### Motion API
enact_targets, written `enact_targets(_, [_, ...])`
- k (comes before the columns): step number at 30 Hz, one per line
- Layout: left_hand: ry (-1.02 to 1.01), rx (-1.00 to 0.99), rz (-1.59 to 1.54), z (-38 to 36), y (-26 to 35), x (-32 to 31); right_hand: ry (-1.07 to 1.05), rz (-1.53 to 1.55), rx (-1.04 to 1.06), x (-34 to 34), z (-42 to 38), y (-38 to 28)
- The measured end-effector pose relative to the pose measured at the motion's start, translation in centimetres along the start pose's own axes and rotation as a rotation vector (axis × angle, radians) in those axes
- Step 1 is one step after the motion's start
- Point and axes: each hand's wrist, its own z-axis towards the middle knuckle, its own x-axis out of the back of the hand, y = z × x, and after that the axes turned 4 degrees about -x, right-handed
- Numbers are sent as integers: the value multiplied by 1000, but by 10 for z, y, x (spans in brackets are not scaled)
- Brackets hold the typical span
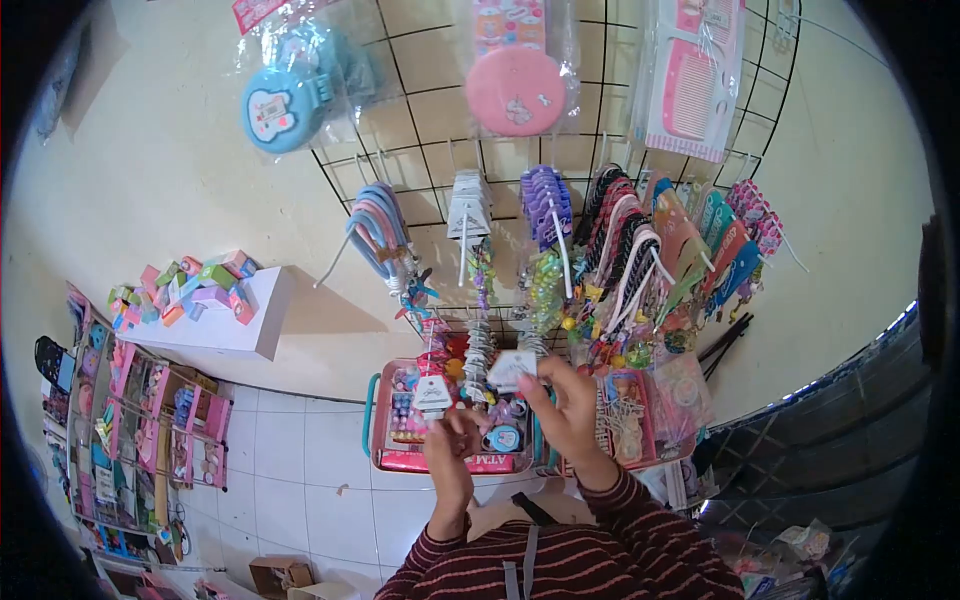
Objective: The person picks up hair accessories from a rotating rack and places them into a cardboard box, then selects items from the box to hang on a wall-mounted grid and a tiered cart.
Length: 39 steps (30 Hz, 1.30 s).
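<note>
My right hand (568, 405) pinches a white card (512, 370) between thumb and forefinger, in front of the lower hanging strands. Lower and to the left, my left hand (455, 445) has its fingers curled at the bottom edge of another white card (433, 393) with a dark print, and appears to grip it. Between the two cards hangs a row of pale cards (478, 355) on the lower rack. Whatever is attached to either held card is too small to make out.
A black wire grid (420, 110) carries hooks with purple cards (545, 205), blue hair bands (375, 230) and braided cords (625, 230). Below stands a basket (372, 425) of small goods. A white wall shelf (215, 335) holds small boxes; pink shelving (150, 420) stands left.
</note>
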Motion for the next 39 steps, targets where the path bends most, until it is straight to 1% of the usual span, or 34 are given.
enact_targets(1, [34,-25,-3,0,2,8,8,-2,2,-3,10,-5])
enact_targets(3, [84,-85,-9,4,9,18,-18,-68,120,-10,29,-14])
enact_targets(8, [139,-91,-26,8,12,31,3,-96,183,-25,52,-24])
enact_targets(10, [128,-100,-14,9,11,33,40,-42,162,-27,55,-19])
enact_targets(14, [109,-80,-35,10,14,32,34,-82,164,-27,59,-24])
enact_targets(16, [94,-103,-38,10,11,34,24,-129,134,-28,62,-26])
enact_targets(20, [86,-89,-38,10,7,33,29,-105,79,-29,76,-16])
enact_targets(22, [47,-92,-23,8,6,31,54,-228,52,-27,88,-11])
enact_targets(24, [48,-75,-30,4,5,29,22,-219,13,-28,91,-8])
enact_targets(26, [18,-65,-46,4,6,26,276,-366,233,-31,81,-9])
enact_targets(28, [71,-50,-19,4,5,20,119,-322,180,-28,52,-9])
enact_targets(31, [47,-59,-22,5,-3,19,-195,-161,96,-39,17,2])
enact_targets(32, [54,-61,-26,3,-5,18,-204,-162,98,-40,13,10])
enact_targets(34, [131,9,54,0,-8,16,-526,-31,90,-42,9,26])
enact_targets(35, [131,7,54,-1,-10,16,-527,-30,92,-40,9,26])
enact_targets(37, [-13,-29,27,-4,-12,19,-642,89,-422,-34,8,22])
enact_targets(38, [-18,-30,29,-3,-10,17,-638,92,-420,-34,10,16])
enact_targets(39, [-60,-72,22,-2,-7,14,-499,99,-288,-34,16,7])
